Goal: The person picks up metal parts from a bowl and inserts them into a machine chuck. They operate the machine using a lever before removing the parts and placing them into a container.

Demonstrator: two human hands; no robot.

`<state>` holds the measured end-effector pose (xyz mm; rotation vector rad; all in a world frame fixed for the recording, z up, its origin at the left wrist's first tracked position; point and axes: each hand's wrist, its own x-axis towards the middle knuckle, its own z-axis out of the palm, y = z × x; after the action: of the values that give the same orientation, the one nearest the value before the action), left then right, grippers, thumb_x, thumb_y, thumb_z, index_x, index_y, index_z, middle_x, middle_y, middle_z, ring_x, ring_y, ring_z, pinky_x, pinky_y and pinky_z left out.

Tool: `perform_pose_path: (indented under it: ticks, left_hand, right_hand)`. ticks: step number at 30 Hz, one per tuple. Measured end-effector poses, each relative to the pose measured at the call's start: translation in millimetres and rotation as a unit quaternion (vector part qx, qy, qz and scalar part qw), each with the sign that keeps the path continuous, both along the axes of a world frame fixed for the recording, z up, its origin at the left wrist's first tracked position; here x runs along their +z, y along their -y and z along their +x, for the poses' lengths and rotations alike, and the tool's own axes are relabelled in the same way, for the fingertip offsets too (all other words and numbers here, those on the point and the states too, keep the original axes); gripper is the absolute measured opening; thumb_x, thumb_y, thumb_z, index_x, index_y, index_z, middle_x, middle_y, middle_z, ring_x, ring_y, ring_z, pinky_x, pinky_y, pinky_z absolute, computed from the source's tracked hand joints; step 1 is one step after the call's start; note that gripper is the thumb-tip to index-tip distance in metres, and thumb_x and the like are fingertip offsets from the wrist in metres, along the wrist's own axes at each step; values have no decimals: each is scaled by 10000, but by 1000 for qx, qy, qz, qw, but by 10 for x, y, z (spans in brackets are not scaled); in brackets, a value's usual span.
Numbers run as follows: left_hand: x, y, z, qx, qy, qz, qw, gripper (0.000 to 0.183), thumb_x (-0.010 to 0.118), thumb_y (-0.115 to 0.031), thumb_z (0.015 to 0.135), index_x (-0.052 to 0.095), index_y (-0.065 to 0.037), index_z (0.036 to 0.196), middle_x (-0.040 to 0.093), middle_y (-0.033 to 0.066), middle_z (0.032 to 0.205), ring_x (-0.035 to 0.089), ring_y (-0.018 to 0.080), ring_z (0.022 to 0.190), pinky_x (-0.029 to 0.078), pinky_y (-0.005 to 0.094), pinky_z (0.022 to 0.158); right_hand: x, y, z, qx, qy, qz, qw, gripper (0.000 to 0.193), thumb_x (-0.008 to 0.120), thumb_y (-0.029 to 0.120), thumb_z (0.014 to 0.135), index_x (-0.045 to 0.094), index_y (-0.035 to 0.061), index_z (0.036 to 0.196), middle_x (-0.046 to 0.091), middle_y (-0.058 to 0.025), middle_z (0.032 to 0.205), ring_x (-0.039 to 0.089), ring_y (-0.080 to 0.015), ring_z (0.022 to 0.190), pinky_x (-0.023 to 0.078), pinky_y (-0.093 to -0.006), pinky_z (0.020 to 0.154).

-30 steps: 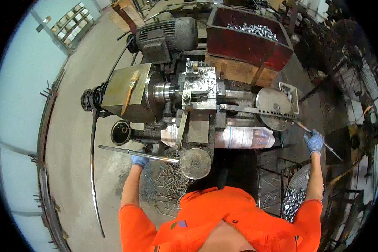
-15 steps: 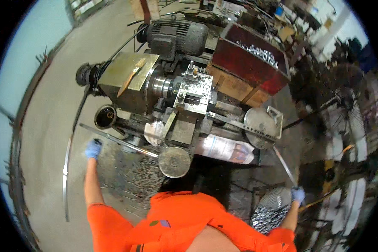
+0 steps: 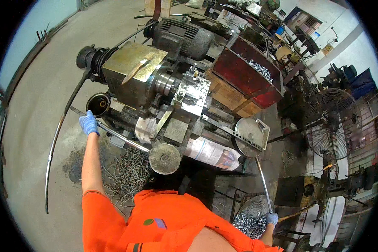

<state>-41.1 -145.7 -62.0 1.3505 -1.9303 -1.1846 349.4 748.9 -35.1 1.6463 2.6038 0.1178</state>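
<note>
A small lathe (image 3: 159, 84) stands before me, with a bright metal cross slide (image 3: 193, 94) at its middle. My left hand (image 3: 89, 124), in a blue glove, is closed round the long metal lever (image 3: 122, 137) that runs out left from a round disc (image 3: 164, 158). At lower right my right hand (image 3: 271, 219), also gloved, grips the lower end of another lever rod (image 3: 263, 185). That rod slopes down from the round plate (image 3: 248, 131) at the machine's right end. The right fingers are small in view and partly hidden.
A dark red bin (image 3: 248, 73) of small shiny parts sits on a wooden box behind the slide. Metal pieces fill a basket (image 3: 252, 222) beside my right hand. Loose metal scraps (image 3: 126, 172) litter the floor. A brush (image 3: 135, 71) lies on the headstock; a fan (image 3: 334, 119) stands right.
My left hand has moved up onto the left lever from just below it. My right hand and its rod have swung down and left in view. The whole view has also shifted.
</note>
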Motion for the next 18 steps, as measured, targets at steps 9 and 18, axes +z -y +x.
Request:
perform_pose_path:
  ticks: [9, 18]
  left_hand:
    - [104, -117, 50, 6, -38, 6, 999, 408, 616, -324, 772, 567, 81, 789, 628, 209, 712, 616, 312, 670, 466, 411, 642]
    - [84, -79, 113, 16, -44, -33, 998, 382, 638, -305, 769, 564, 69, 758, 622, 184, 664, 600, 295, 595, 463, 394, 599]
  right_hand:
    - [-118, -32, 122, -14, 30, -5, 999, 365, 649, 269, 632, 648, -25, 847, 619, -260, 909, 594, -396, 905, 483, -425, 774]
    - [-94, 88, 89, 13, 16, 16, 1000, 419, 651, 349, 667, 650, -38, 828, 622, -268, 872, 614, -376, 878, 486, -432, 763]
